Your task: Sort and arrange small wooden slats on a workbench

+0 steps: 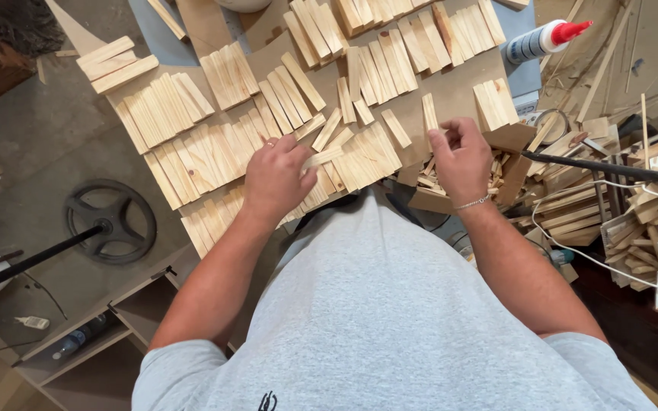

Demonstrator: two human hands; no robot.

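- Grey cotton of our shirt (390, 320) fills the near edge, both bare forearms reaching out over the bench.
- Our left hand (274, 179) is curled, thumb and fingers pinched on one pale wooden slat (321, 157) that lies across the fanned rows of slats (192, 156) spread on the brown board (451, 87).
- Our right hand (460, 158), a thin bracelet (471, 202) at the wrist, is half closed with fingertips bent inward over a cardboard box (513, 171) of short wood offcuts; whether it grips a piece we cannot tell.
- At right, a jumbled heap of scrap strips (634, 205), a white cord (595, 259) and a dark rod (611, 169) crowd the box.
- At left, a black spoked wheel (110, 221) lies on the floor beside open shelves (108, 335) holding a small bottle.
- Farthest off, a white glue bottle (546, 39) with a red nozzle lies on its side, its label a dark band.
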